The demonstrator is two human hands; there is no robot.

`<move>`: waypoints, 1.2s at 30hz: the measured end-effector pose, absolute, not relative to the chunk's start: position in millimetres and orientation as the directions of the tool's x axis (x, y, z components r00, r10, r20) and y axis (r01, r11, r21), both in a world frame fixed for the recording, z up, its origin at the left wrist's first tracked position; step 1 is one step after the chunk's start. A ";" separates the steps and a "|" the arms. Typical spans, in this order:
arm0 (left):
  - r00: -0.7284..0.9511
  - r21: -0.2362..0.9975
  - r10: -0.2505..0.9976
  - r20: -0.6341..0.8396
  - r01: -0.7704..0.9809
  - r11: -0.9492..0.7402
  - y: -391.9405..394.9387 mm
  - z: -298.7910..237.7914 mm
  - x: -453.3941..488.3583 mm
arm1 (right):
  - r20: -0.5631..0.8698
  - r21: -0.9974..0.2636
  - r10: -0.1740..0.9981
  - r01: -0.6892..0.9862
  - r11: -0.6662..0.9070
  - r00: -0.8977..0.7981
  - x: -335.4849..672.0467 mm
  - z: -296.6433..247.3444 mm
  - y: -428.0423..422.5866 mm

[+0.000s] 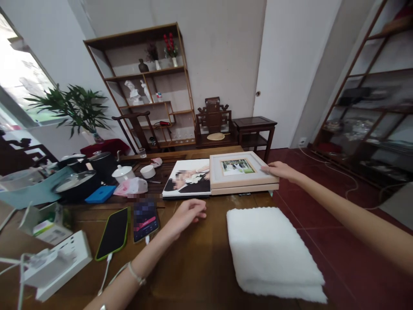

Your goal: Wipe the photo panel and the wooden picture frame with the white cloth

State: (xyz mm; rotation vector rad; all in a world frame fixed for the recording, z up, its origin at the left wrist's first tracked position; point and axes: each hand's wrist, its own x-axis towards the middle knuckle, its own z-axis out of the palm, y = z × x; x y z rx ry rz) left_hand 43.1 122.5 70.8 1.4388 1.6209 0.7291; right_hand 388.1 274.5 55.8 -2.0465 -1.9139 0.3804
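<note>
My left hand (pixel 190 212) hovers over the wooden table with its fingers loosely curled and a little apart, holding nothing. Before it lies a large photo print (pixel 190 178) of a person in dark clothes. My right hand (pixel 282 170) grips the right edge of a pale wooden picture frame (pixel 243 177), which has a small outdoor photo set in a wide white mat. This frame lies flat on another light-wood frame, just right of the print. Nearer to me is a folded white fluffy towel (pixel 271 249).
At left on the table are a green-edged phone (pixel 112 234), a second phone (pixel 146 219), a power strip (pixel 64 262) with cables, a blue box (pixel 100 194), a lidded pan (pixel 75 181) and a white lidded bowl (pixel 123 173). Chairs and shelves stand behind.
</note>
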 end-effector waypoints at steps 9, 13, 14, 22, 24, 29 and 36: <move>-0.141 0.438 0.988 0.064 0.893 0.099 247.5 92.4 84.8 | -0.071 -0.278 0.994 0.955 -0.100 0.083 380.7 56.9 287.3; -0.147 0.268 0.989 0.018 0.954 0.137 263.2 89.1 98.8 | -0.072 -0.213 0.992 0.970 -0.118 0.105 376.5 58.4 286.6; -0.134 0.239 0.991 0.017 0.963 0.126 263.4 88.2 100.2 | -0.069 -0.196 0.992 0.974 -0.117 0.105 374.9 59.0 285.5; -0.016 0.103 0.992 0.124 0.995 0.004 259.2 84.5 103.3 | 0.008 -0.141 0.995 0.985 -0.096 0.098 364.7 70.1 267.5; 0.004 0.092 0.983 0.183 0.996 -0.021 255.2 93.1 105.0 | 0.058 -0.147 0.993 0.985 -0.090 0.100 365.2 79.2 260.6; 0.019 0.113 0.930 0.367 0.991 -0.065 229.0 138.9 102.8 | 0.259 -0.168 0.959 0.983 -0.070 0.112 372.9 120.7 235.1; -0.101 0.854 0.962 0.254 0.491 -0.174 159.1 162.6 75.8 | 0.625 -0.268 0.773 0.959 0.087 0.105 377.3 169.0 171.5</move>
